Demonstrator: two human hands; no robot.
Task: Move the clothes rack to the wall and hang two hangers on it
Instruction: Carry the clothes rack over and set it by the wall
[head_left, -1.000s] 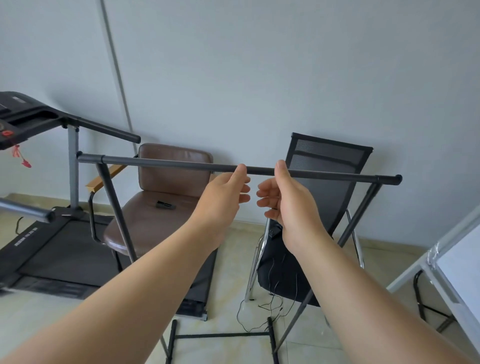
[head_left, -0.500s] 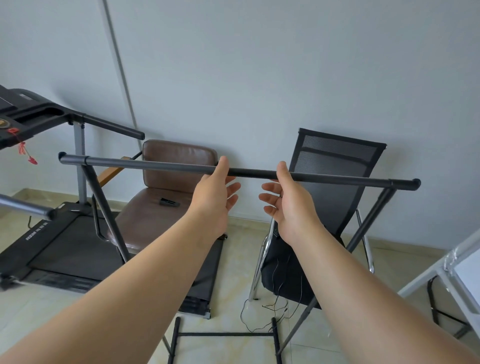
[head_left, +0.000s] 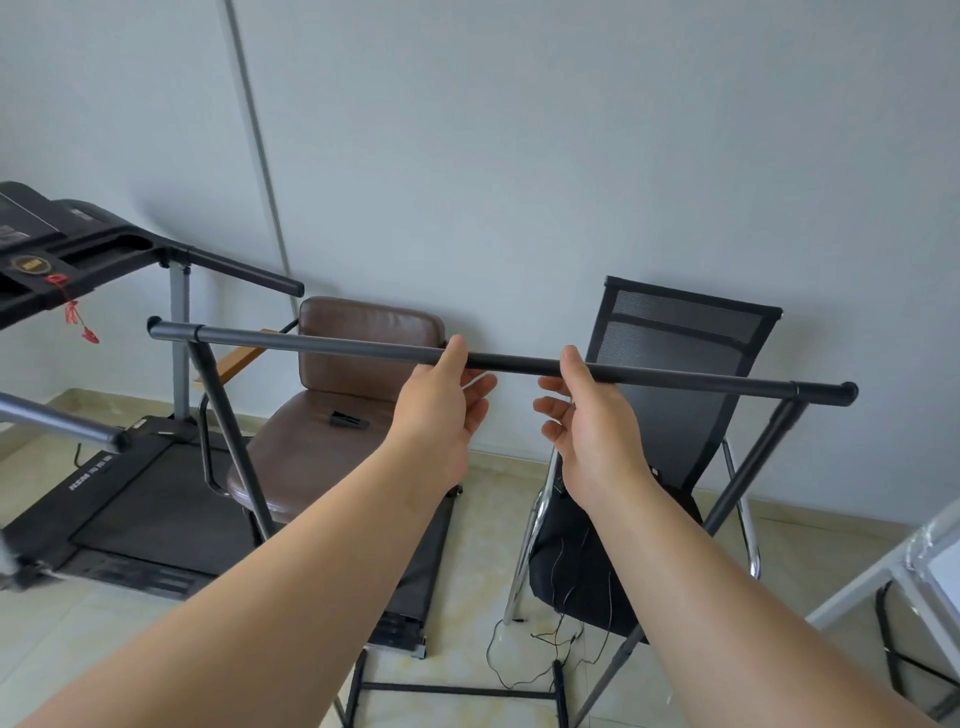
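The clothes rack's dark top bar runs level across the middle of the view, on slanted legs with a black foot frame on the floor. It stands close to the pale wall, in front of two chairs. My left hand and my right hand are at the bar's middle, a hand's width apart. Each thumb lies against the bar, and the fingers are spread loosely below it, not wrapped around it. No hanger is in view.
A black treadmill fills the left side, its handle reaching toward the rack's left end. A brown leather chair and a black mesh chair stand against the wall behind the bar. Thin cables trail on the tiles. A white frame stands at the right.
My fingers have uncurled from the bar and spread out below it, and my hands have drawn slightly apart. The view has shifted a little.
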